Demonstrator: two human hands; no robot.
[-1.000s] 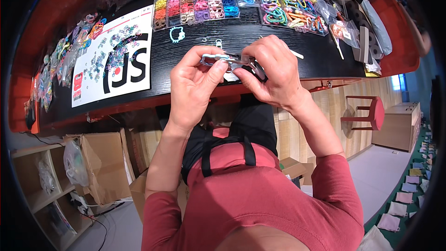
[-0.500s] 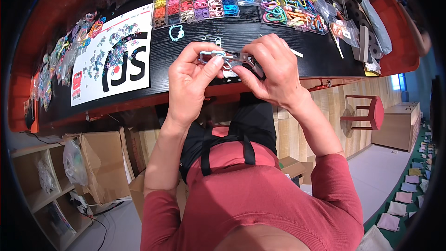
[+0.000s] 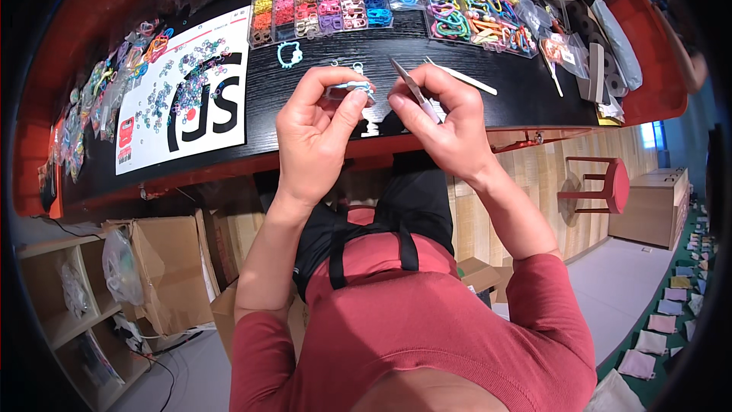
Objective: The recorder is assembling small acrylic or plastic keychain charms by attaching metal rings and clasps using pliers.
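Note:
Between the thumb and fingertips of my left hand (image 3: 316,118) is a small light-blue piece (image 3: 352,89), partly hidden by the fingers. My right hand (image 3: 450,118) is closed around small metal pliers (image 3: 412,84), whose pointed tip slants up and to the left, apart from the piece. Both hands are above the near edge of the black table. Beyond the left hand, a light-blue animal-head outline (image 3: 290,54) lies on the table, with small metal rings (image 3: 357,66) closer to the fingers.
A white sheet (image 3: 145,141) with many scattered small rings lies at left. A compartment box (image 3: 324,8) of coloured clips stands behind, beside a clear box (image 3: 480,19) of bigger colourful pieces. A white stick (image 3: 469,81) lies right of the hands; a red stool (image 3: 616,185) stands on the floor.
My right hand has drawn the pliers away from the light-blue piece and turned their tip upward. My left hand keeps its hold in nearly the same spot.

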